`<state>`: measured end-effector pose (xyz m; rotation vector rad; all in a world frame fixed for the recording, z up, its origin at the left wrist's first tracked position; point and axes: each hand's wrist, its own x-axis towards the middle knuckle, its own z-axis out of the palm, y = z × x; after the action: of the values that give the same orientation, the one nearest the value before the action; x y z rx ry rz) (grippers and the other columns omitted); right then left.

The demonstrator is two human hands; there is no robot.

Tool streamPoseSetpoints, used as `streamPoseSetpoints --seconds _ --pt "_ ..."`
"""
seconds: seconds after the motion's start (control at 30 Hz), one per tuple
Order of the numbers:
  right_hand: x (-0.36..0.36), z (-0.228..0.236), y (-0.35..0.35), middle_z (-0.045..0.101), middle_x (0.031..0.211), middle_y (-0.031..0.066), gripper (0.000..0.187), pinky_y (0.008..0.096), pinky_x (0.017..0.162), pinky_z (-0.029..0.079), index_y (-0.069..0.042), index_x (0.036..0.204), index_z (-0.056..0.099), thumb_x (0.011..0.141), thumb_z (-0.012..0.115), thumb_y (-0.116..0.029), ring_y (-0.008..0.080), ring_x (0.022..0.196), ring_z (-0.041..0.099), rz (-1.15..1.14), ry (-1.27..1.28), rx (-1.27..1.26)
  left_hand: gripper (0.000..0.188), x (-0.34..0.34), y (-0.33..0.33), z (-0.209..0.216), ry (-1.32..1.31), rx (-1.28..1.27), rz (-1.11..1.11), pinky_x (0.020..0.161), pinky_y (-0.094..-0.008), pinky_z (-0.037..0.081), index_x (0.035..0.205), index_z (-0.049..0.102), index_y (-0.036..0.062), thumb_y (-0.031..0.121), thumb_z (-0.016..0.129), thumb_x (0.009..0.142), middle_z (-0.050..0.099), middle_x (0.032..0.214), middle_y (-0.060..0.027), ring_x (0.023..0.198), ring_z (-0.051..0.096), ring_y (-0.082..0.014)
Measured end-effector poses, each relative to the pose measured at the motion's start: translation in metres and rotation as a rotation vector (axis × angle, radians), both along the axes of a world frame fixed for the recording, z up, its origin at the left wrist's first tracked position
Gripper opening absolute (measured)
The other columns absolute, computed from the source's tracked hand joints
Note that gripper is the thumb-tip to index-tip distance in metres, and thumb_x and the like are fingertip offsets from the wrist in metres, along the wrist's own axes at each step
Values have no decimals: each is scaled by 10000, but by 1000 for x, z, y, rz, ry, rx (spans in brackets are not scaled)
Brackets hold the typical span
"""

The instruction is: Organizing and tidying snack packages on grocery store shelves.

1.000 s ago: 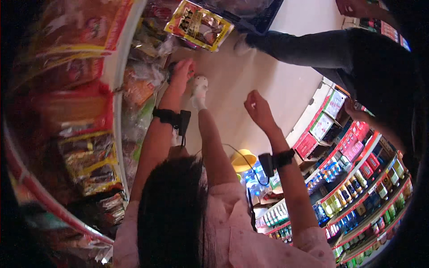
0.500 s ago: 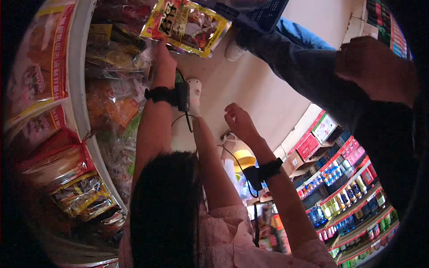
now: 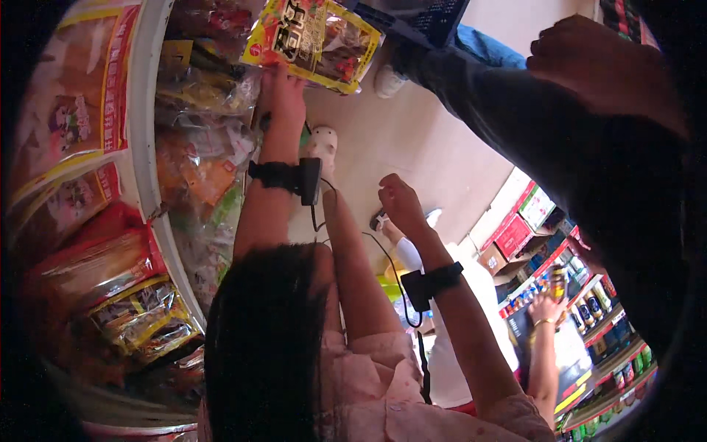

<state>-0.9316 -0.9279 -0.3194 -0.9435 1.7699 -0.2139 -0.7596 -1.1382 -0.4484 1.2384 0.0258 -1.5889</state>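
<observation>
At the top, my left hand (image 3: pixel 282 94) grips the lower edge of a shiny yellow and red food packet (image 3: pixel 317 40) with a picture of dark food on it. The packet lies tilted above a shelf edge and the floor, with its top cut off by the frame. My right hand (image 3: pixel 401 202) hovers over the floor, fingers curled in loosely, with nothing visible in them. Both my wrists carry black straps with small boxes and cables. Bagged foods (image 3: pixel 206 140) in clear plastic lie just left of my left hand. Dark hair hides part of my left arm.
Shelves of packets (image 3: pixel 81 110) run along the left behind a pale rail (image 3: pixel 147 125). A person in dark trousers (image 3: pixel 501 110) is close on the right, beside a dark blue crate (image 3: pixel 420 18). Lower right, another person's hand (image 3: pixel 545 308) holds a jar (image 3: pixel 558 281) near shelves of bottles.
The packet and my left hand have shifted slightly right in view. My right hand's fingers have drawn in. Another person in white with a jar has appeared at lower right.
</observation>
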Motion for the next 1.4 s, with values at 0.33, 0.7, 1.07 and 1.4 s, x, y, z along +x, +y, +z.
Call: streamPoseSetpoints --seconds 0.33,0.7,1.07,1.4 --pt "33 35 -16 499 1018 161 442 359 713 463 -25 1130 416 728 597 -49 268 862 543 -155 99 -272 310 39 85 78 -562 -166 -347 858 -288 377 1157 431 39 171 494 883 513 1071 -55 979 478 -132" --pt "56 103 2 289 1346 162 952 386 1025 263 -27 1343 205 621 770 -283 288 1240 302 73 -215 -170 136 127 175 240 -525 -231 -437 824 -241 376 991 470 18 101 454 884 521 965 -32 903 469 -82" --pt "172 205 140 309 1333 149 972 374 1044 225 -16 1351 189 612 762 -279 269 1246 298 142 -781 -46 127 217 313 366 -442 -195 -283 777 -217 384 995 474 32 76 451 878 526 929 -13 843 471 -62" --pt "252 290 225 427 1248 120 914 395 1009 258 2 1252 384 535 770 -413 270 1155 394 550 -413 -491 88 300 468 535 -627 -455 -262 698 -199 372 945 426 54 17 440 866 455 826 23 757 426 -47"
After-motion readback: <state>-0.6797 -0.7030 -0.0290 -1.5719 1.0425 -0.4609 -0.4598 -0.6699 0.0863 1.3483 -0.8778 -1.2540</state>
